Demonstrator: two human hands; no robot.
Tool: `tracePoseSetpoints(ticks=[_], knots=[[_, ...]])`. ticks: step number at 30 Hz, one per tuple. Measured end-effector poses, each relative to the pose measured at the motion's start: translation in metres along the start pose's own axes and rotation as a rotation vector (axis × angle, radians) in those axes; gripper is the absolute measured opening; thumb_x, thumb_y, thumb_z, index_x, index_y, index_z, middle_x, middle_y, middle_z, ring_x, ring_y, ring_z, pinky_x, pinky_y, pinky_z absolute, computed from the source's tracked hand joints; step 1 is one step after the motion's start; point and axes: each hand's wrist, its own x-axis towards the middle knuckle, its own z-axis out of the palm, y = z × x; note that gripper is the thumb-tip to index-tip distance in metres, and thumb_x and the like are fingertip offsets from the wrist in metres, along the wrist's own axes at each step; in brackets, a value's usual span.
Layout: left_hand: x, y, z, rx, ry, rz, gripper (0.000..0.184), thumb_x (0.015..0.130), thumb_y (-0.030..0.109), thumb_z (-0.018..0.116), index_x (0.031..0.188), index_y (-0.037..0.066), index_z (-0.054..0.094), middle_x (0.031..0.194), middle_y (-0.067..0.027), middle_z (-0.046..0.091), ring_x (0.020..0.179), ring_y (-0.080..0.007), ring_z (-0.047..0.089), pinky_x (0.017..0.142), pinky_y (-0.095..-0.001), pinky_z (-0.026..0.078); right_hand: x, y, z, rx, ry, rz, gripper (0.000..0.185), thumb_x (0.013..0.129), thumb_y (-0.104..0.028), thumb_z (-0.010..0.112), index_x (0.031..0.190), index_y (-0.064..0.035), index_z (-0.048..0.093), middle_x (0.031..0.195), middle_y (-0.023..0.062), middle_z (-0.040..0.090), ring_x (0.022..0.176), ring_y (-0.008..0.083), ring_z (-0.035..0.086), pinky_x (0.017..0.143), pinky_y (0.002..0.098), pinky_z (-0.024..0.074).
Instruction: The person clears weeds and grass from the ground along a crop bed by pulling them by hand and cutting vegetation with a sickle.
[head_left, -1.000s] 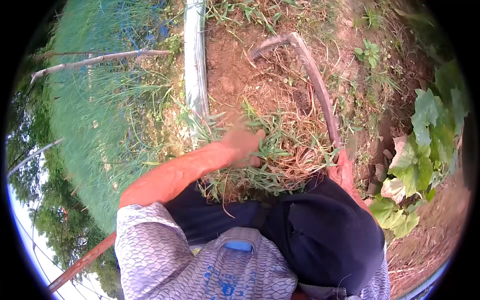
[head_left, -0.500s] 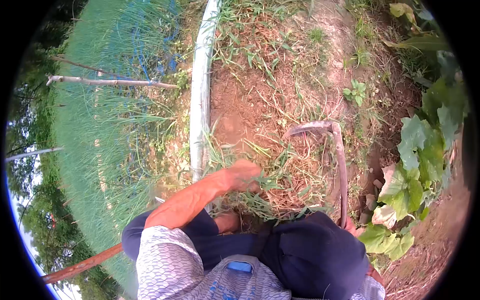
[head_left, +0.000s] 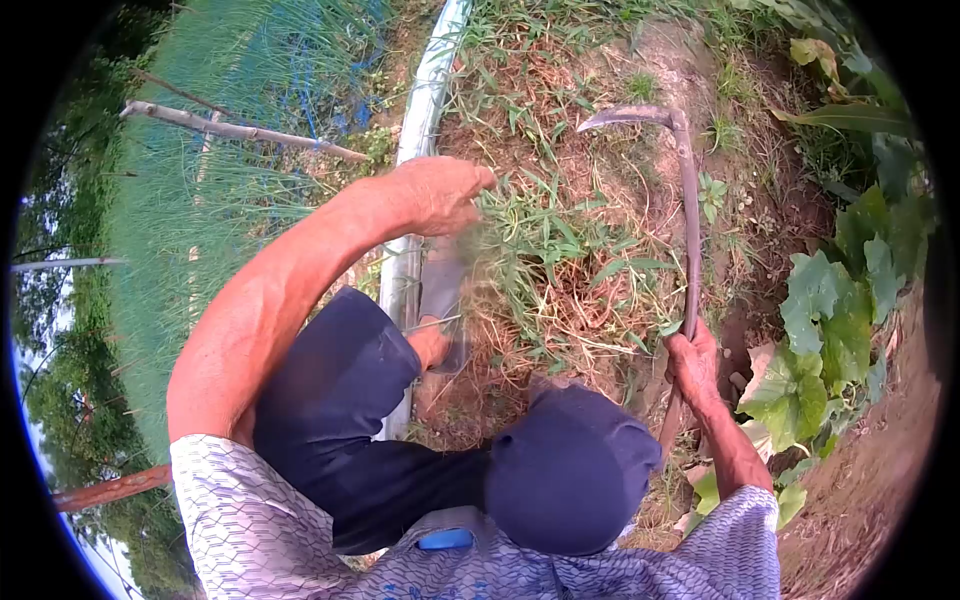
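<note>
My left hand is over the white plastic edging, its fingers curled round weeds that blur below the fingertips. Under and right of it lies a heap of pulled green and dry weeds. My right hand is closed round the wooden handle of a sickle, near its lower end. The sickle stands off to the right of the heap, its curved blade pointing left above the ground.
Thin green crops with blue netting fill the left side, crossed by a wooden stick. Broad-leaved plants grow at the right. My knees and one foot are close below the heap.
My left hand has moved up and away from my body, to the edging. The sickle rose beside the heap, and my right hand now shows fully on its handle. My left knee has shifted up.
</note>
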Motion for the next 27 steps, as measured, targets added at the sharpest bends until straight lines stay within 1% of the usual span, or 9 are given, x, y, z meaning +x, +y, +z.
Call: tracePoseSetpoints(ticks=[5,12,15,16,18,20,21,24,27], knots=[[-0.015,-0.055,-0.002,-0.082,-0.022,-0.166,0.059,0.087,0.022,0.062,0.136,-0.002,0.038,0.117,-0.0240,0.061,0.110,-0.0377,0.059,0.094,-0.0433,0.047,0.033,-0.013,0.020,-0.049,-0.060,-0.055,0.016,0.083,-0.009,0.051,0.099,-0.0054,0.050,0.062,-0.0013,0.045,0.047,0.0105,0.046,0.040,0.0267,0.0378],[0.076,-0.125,0.012,-0.423,0.393,-0.189,0.078,0.089,0.043,0.059,0.140,-0.009,0.032,0.138,-0.0313,0.041,0.131,-0.0386,0.041,0.110,-0.0396,0.032,0.042,0.001,0.040,-0.476,-0.087,-0.177,0.024,0.095,-0.011,0.048,0.116,-0.0012,0.051,0.090,0.0066,0.060,0.081,0.0178,0.057,0.071,0.0320,0.0483],[0.111,-0.138,0.007,-0.557,0.503,-0.104,0.080,0.088,0.041,0.058,0.140,-0.010,0.025,0.138,-0.0341,0.039,0.132,-0.0402,0.038,0.110,-0.0395,0.029,0.039,0.050,0.038,-0.127,-0.070,-0.167,0.032,0.089,-0.005,0.054,0.121,-0.0017,0.051,0.096,0.0067,0.060,0.087,0.0169,0.056,0.075,0.0311,0.0487],[0.139,-0.161,0.026,-0.419,0.599,-0.184,0.084,0.086,0.039,0.061,0.140,-0.010,0.021,0.127,-0.0328,0.049,0.115,-0.0373,0.054,0.094,-0.0415,0.045,0.033,0.046,0.039,-0.144,-0.045,-0.143,0.035,0.087,-0.003,0.057,0.121,-0.0022,0.051,0.098,0.0066,0.060,0.088,0.0165,0.056,0.077,0.0309,0.0487],[0.175,-0.171,0.024,-0.700,0.611,-0.327,0.063,0.085,0.035,0.064,0.122,-0.010,0.040,0.099,-0.0237,0.057,0.083,-0.0293,0.057,0.069,-0.0370,0.045,0.057,0.095,0.040,0.489,-0.027,0.027,0.031,0.087,-0.003,0.054,0.117,-0.0022,0.053,0.097,0.0046,0.059,0.087,0.0177,0.055,0.077,0.0321,0.0471],[0.193,-0.173,0.022,-1.071,0.550,-0.504,0.046,0.083,0.031,0.068,0.103,-0.010,0.060,0.072,-0.0145,0.064,0.052,-0.0214,0.060,0.044,-0.0326,0.044,0.054,0.146,0.042,0.519,-0.042,-0.014,0.029,0.086,-0.004,0.055,0.115,-0.0034,0.055,0.095,0.0039,0.060,0.086,0.0186,0.055,0.075,0.0332,0.0468],[0.197,-0.176,0.018,-1.031,0.540,-0.518,0.049,0.081,0.035,0.069,0.096,-0.011,0.060,0.075,-0.0163,0.065,0.053,-0.0209,0.061,0.045,-0.0338,0.047,0.051,0.144,0.044,-0.063,0.050,-0.228,0.028,0.086,-0.005,0.057,0.114,-0.0039,0.056,0.093,0.0041,0.060,0.086,0.0192,0.055,0.074,0.0341,0.0469],[0.185,-0.159,0.004,-0.375,0.541,-0.621,0.064,0.083,0.046,0.061,0.107,-0.012,0.050,0.106,-0.0313,0.062,0.101,-0.0432,0.061,0.087,-0.0482,0.048,0.030,0.098,0.061,-0.095,0.196,-0.178,0.031,0.084,-0.010,0.061,0.114,-0.0044,0.056,0.093,0.0063,0.061,0.086,0.0207,0.057,0.076,0.0349,0.0477],[0.194,-0.195,0.017,-0.375,0.494,-0.465,0.047,0.087,0.039,0.054,0.103,-0.005,0.056,0.094,-0.0289,0.064,0.095,-0.0425,0.063,0.082,-0.0498,0.048,0.033,0.103,0.074,-0.253,0.172,-0.019,0.038,0.080,-0.017,0.068,0.114,-0.0047,0.057,0.094,0.0102,0.063,0.089,0.0223,0.059,0.079,0.0366,0.0480]])
